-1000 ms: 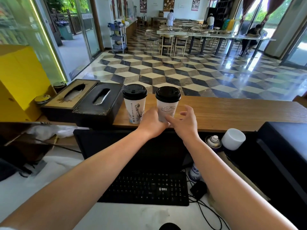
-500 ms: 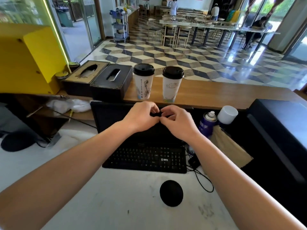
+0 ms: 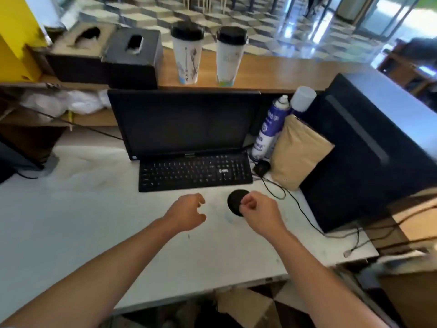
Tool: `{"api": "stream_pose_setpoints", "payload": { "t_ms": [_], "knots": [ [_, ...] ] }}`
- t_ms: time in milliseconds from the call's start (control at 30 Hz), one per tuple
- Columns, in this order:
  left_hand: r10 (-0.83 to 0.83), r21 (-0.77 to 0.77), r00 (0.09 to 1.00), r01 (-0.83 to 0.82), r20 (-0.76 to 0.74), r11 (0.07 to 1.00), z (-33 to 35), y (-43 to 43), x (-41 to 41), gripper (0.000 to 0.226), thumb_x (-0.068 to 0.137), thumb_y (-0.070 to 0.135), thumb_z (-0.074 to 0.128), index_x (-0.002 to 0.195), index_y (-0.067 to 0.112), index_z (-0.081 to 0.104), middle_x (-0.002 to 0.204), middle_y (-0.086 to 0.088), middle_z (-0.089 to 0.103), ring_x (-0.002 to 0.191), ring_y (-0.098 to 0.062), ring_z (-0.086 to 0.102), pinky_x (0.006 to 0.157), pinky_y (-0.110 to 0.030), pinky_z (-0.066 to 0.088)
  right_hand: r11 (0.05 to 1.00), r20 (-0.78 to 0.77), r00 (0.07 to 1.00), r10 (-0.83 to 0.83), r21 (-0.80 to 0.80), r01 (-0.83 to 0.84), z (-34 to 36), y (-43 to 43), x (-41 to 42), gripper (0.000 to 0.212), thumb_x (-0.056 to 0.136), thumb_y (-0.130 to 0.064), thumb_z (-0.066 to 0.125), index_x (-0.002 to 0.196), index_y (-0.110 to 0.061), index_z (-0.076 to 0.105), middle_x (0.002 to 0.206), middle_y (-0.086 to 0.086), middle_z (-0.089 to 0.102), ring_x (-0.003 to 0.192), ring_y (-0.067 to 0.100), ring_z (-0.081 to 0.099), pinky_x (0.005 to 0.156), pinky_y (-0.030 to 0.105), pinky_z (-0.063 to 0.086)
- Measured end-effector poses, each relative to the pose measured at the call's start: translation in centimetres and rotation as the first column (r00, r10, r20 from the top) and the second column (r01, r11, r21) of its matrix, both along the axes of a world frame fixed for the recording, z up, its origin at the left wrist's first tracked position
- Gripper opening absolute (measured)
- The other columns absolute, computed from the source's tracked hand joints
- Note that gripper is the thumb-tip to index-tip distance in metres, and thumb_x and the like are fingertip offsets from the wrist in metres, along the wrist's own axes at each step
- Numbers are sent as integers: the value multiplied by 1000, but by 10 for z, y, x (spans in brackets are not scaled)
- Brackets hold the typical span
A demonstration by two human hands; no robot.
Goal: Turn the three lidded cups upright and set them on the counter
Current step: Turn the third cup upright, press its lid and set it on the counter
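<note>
While 2 lidded cups, the left cup [image 3: 187,53] and the right cup [image 3: 229,56], stand upright side by side on the wooden counter [image 3: 283,69] beyond the monitor [image 3: 186,121], no 3rd cup is in view. Both hands hover low over the white desk: the left hand [image 3: 186,215] loosely curled and empty, the right hand [image 3: 257,209] pinching at a black disc [image 3: 234,200], possibly the missing lid.
</note>
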State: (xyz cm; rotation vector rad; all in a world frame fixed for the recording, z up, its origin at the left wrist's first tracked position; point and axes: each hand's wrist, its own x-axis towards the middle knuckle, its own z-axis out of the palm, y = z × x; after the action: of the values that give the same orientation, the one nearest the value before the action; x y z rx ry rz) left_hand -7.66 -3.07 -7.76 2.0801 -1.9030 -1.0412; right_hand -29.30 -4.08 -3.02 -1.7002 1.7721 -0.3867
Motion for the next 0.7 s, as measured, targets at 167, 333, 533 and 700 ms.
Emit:
{"api": "stream_pose_setpoints", "payload": {
  "t_ms": [167,333,533,700],
  "knots": [
    [-36,188,994,16,101,982,-70,54,1,71,85,30,68,147,21,36,143,-12,45,125,-32,50,101,-39,47,954,-112,988,104,293,-67,-75,59,-16,34,94,-28,67,124,-14,61,108,4,65,92,19,59,75,25,43],
    [-31,253,966,-36,256,967,-104,91,-2,89,90,53,59,157,28,6,166,-12,-2,148,-41,12,114,-52,33,896,-281,925,257,427,-120,-117,70,-33,68,100,-37,53,159,-17,27,154,12,38,138,32,41,110,35,38],
    [-49,259,927,-53,373,964,-129,107,-6,90,90,62,53,157,29,3,166,-9,-13,151,-42,-5,119,-58,20,879,-407,822,399,424,-217,-150,65,-54,59,101,-32,48,156,-18,30,161,12,22,139,35,30,106,38,42],
    [58,240,923,-159,380,958,-132,104,-22,88,90,56,57,157,27,9,167,-7,-9,152,-39,-3,118,-56,23,923,-480,792,377,270,-275,-170,62,-61,50,98,-31,48,147,-21,39,149,11,34,128,31,38,92,38,44]
  ]
}}
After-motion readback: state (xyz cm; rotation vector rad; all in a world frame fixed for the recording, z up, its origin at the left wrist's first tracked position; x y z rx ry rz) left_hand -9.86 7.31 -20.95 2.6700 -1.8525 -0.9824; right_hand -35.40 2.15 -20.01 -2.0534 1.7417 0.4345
